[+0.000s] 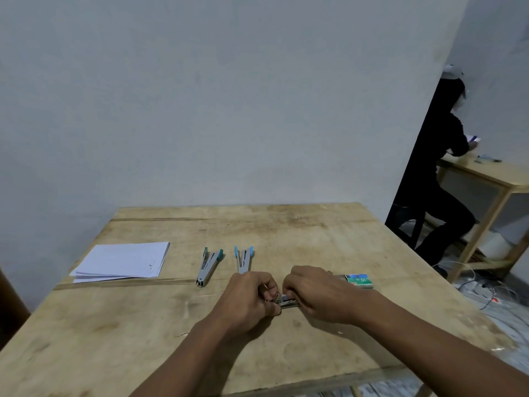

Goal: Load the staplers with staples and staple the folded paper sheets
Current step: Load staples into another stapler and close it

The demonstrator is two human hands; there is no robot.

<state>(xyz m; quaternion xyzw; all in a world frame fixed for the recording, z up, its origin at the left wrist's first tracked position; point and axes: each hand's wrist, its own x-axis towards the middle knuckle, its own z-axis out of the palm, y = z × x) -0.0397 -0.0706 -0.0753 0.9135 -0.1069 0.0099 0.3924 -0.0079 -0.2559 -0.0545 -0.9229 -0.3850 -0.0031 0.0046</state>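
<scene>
Left hand (252,299) and right hand (317,296) both clamped on one small metal item (287,301).

Fingers of both hands curl round the glinting item, which is mostly hidden, so its kind cannot be told. Just beyond the left hand lies a blue-tipped stapler (244,259), grey metal, hinged open in a narrow V. Further left lies a teal-tipped stapler (209,265), likewise open. Well left of the grip sits a flat stack of folded white paper sheets (123,262). Just right of the right hand is a green staple box (359,280). All rest on a worn, grainy wooden table (315,239).
</scene>
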